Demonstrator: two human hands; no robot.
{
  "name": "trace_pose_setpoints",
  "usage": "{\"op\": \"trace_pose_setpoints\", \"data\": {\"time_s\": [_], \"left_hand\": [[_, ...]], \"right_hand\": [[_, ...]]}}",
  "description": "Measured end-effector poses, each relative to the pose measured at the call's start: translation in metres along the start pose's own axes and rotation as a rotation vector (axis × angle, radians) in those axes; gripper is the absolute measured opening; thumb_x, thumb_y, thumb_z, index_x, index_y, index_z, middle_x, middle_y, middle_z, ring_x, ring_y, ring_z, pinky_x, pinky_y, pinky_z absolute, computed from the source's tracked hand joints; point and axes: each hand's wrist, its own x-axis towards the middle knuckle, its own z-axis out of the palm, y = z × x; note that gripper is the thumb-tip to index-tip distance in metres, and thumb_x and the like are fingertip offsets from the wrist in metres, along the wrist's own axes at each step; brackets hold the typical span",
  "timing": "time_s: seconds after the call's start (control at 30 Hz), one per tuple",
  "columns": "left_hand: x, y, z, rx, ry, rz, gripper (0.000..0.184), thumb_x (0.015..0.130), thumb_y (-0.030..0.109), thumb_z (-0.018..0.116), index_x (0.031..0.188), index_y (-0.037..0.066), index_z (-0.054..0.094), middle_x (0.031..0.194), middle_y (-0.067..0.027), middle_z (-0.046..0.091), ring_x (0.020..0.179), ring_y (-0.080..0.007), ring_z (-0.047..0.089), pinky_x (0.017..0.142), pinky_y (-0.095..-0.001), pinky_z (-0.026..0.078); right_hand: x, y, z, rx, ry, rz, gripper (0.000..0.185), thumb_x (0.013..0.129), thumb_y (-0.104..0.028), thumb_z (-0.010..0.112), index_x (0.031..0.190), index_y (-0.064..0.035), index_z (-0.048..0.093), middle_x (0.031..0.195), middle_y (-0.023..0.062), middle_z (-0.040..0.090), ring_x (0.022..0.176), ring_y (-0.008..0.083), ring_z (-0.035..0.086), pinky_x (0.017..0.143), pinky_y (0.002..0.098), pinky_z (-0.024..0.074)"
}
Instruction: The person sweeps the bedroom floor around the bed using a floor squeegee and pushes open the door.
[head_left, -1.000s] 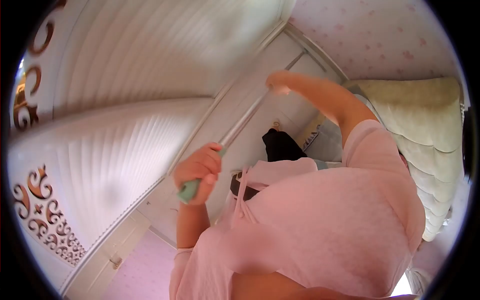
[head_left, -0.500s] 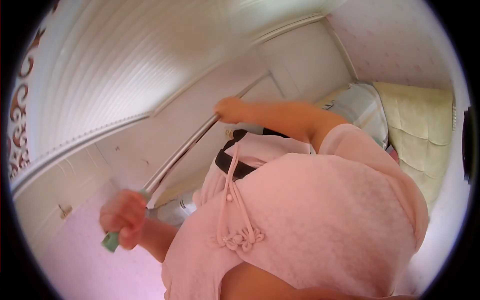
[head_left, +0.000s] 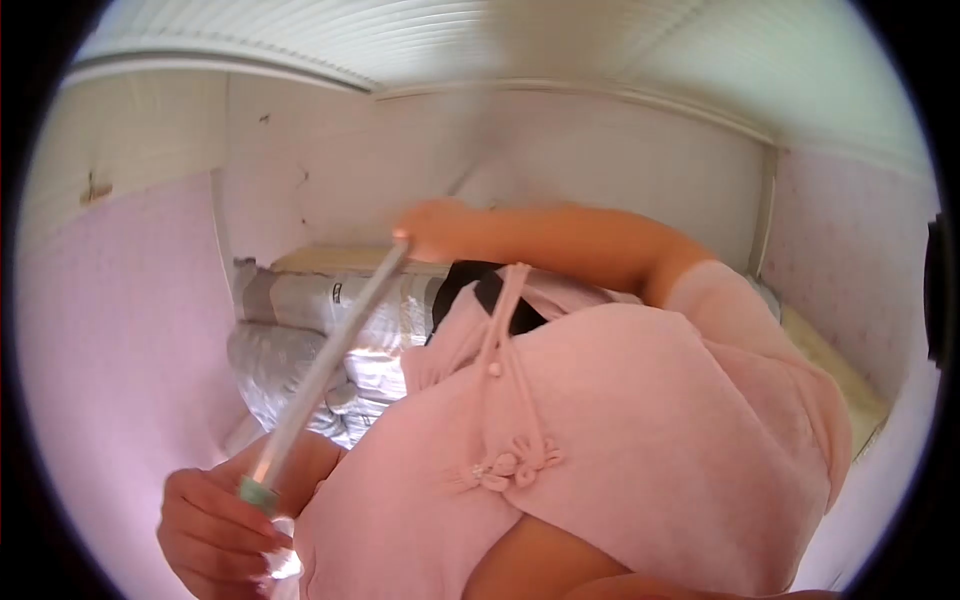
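A long metal pole [head_left: 335,345] slants up in front of my pink top. My left hand [head_left: 215,530] is closed round its lower end, just at a green collar [head_left: 258,494]. Farther along, my right hand [head_left: 437,230] is wrapped round the shaft, that arm reaching across above my chest. Beyond the right hand the pole thins into a smear, and whatever is on its far end is too blurred to make out. Both hands are clear of the wall.
Grey and silver wrapped bundles [head_left: 285,365] lie behind the pole, near the pale back wall [head_left: 620,160]. Overhead is a ribbed white panel [head_left: 420,45]. Pink walls [head_left: 120,320] stand close on both sides. A yellowish padded piece [head_left: 830,360] shows at right.
The view has swung, bringing more of the bundles and back wall into sight. My left hand has come lower with the pole's end, which now stands steeper; both hands keep their hold.
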Motion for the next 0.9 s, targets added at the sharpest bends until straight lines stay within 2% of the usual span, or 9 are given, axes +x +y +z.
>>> {"op": "trace_pose_setpoints", "data": {"time_s": [0.07,0.1,0.17,0.33,0.47,0.63,0.7,0.77,0.9], "left_hand": [[-0.01,-0.017,0.012,-0.124,0.079,0.23,0.03,0.079,0.023,0.064,0.055,0.016,0.047,0.049,0.007,0.051,0.042,-0.0056,0.053,0.049,-0.0184,0.047],[-0.018,-0.032,0.014,-0.15,0.102,0.157,0.03,0.079,0.022,0.064,0.056,0.015,0.047,0.051,0.0061,0.051,0.045,-0.0064,0.053,0.051,-0.0193,0.047],[-0.036,-0.071,0.011,-0.228,0.179,-0.02,0.028,0.08,0.02,0.065,0.059,0.014,0.048,0.056,0.0045,0.053,0.05,-0.0081,0.054,0.054,-0.0211,0.046],[-0.082,-0.18,-0.01,-0.471,0.366,-0.458,0.024,0.083,0.015,0.067,0.065,0.009,0.051,0.066,0.0003,0.055,0.062,-0.0123,0.055,0.062,-0.0257,0.045],[-0.114,-0.216,-0.054,-0.561,0.333,-0.642,0.021,0.085,0.011,0.068,0.071,0.005,0.053,0.075,-0.003,0.058,0.072,-0.0157,0.056,0.069,-0.0294,0.045],[-0.185,-0.195,-0.148,-0.41,0.33,-0.511,0.016,0.084,0.004,0.067,0.074,0.004,0.054,0.084,-0.0072,0.061,0.077,-0.0198,0.059,0.074,-0.0334,0.047],[-0.198,-0.174,-0.197,-0.383,0.701,-0.323,0.015,0.083,-0.001,0.064,0.072,0.003,0.054,0.077,-0.0097,0.061,0.075,-0.0234,0.06,0.072,-0.0384,0.049],[-0.2,-0.14,-0.267,-0.34,0.603,-0.281,0.019,0.08,0.0,0.062,0.065,0.004,0.051,0.064,-0.0095,0.058,0.063,-0.0252,0.059,0.063,-0.0406,0.051],[-0.206,-0.078,-0.35,-0.253,0.618,-0.197,0.026,0.078,0.009,0.06,0.058,0.009,0.045,0.049,-0.003,0.051,0.042,-0.0199,0.051,0.05,-0.0378,0.05]], "right_hand": [[-0.028,0.026,-0.002,-0.005,0.017,-0.174,0.016,0.078,-0.017,0.062,0.093,-0.0106,0.063,0.09,0.0168,0.063,0.086,0.0368,0.06,0.073,0.0437,0.0485],[-0.056,0.031,-0.003,0.093,0.317,-0.218,0.013,0.076,-0.013,0.064,0.089,-0.0098,0.062,0.087,0.0162,0.062,0.083,0.0376,0.059,0.072,0.0433,0.049],[-0.081,0.08,-0.007,-0.166,0.007,0.264,0.011,0.073,-0.012,0.065,0.083,-0.0083,0.061,0.082,0.0146,0.062,0.079,0.0375,0.059,0.068,0.0425,0.0489],[-0.146,0.253,0.011,-0.307,0.218,0.502,0.014,0.078,-0.016,0.061,0.073,-0.0047,0.054,0.077,0.0184,0.059,0.076,0.0388,0.058,0.067,0.0483,0.0461],[-0.1,0.214,-0.021,-0.019,0.083,0.875,0.017,0.079,-0.014,0.064,0.071,-0.0024,0.055,0.07,0.019,0.058,0.063,0.0375,0.06,0.058,0.0458,0.0483],[0.026,0.193,0.048,-0.035,0.114,0.667,0.01,0.076,-0.01,0.064,0.072,-0.003,0.059,0.071,0.019,0.06,0.064,0.0366,0.061,0.06,0.0451,0.0504],[0.101,0.194,0.079,-0.394,0.176,0.264,0.022,0.085,-0.018,0.062,0.072,-0.0014,0.058,0.064,0.0149,0.057,0.053,0.0287,0.064,0.044,0.0367,0.048],[0.167,0.163,0.099,-0.492,0.192,-0.051,0.018,0.083,-0.016,0.061,0.072,-0.0016,0.06,0.064,0.015,0.057,0.05,0.0265,0.063,0.043,0.0363,0.0473],[0.264,0.049,0.105,-0.063,0.029,0.24,0.016,0.082,-0.011,0.061,0.092,-0.0032,0.069,0.067,0.0122,0.062,0.043,0.0215,0.06,0.043,0.0338,0.0473]]}}
